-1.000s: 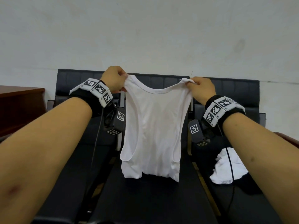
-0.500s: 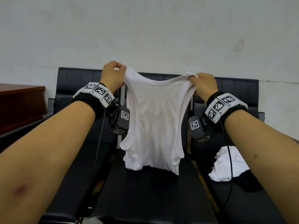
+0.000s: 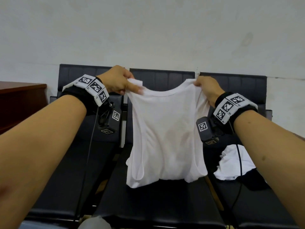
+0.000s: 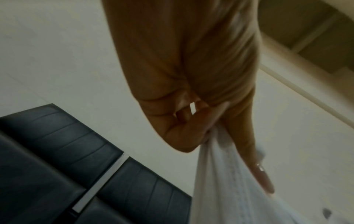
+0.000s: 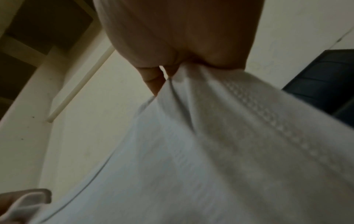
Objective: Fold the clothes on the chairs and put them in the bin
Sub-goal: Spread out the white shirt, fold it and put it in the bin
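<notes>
Left hand [image 3: 118,81] pinches one shoulder strap of the white vest [image 3: 165,134], forefinger stretched along the cloth; right hand [image 3: 206,90] grips the other strap, fingers curled tight. Vest hangs straight down between both hands, long axis vertical, hem just meeting the middle chair seat [image 3: 156,204]. Hands level, equally near. Second white garment [image 3: 234,162] lies crumpled on right-hand chair. Bin not in view.
</notes>
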The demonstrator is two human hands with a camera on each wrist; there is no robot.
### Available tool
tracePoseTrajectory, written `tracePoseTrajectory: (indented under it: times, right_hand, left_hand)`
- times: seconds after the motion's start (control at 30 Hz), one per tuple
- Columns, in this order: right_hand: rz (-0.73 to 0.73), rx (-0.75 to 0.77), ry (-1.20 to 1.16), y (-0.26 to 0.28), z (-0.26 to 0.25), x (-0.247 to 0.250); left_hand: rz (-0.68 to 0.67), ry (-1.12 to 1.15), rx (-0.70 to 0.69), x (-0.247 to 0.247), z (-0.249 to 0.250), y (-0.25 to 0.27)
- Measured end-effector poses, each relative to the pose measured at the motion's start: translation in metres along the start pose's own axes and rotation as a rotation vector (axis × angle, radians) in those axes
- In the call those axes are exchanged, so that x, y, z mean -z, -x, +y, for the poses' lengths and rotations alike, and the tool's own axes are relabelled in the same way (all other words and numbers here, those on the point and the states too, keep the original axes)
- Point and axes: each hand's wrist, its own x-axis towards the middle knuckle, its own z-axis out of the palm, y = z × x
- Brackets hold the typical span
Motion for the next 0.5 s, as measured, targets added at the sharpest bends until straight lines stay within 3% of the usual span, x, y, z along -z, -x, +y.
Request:
tracePoseTrajectory:
  times: [0.27,0.43,0.5]
  right_hand:
    - [-0.216,-0.13,0.427,-0.011,0.057,-0.02]
    - [-0.14,-0.164,0.483,-0.026,0.086,-0.034]
    - [-0.095,-0.195,0.378,-0.037,0.092,-0.042]
  left_hand:
    - [-0.155,-0.244,0.153,-0.022,-0.048,-0.026]
    - [-0.095,-0.331,0.239,-0.047,-0.08,-0.056]
    - [-0.04,-0.311,0.266,-0.054,-0.082,-0.069]
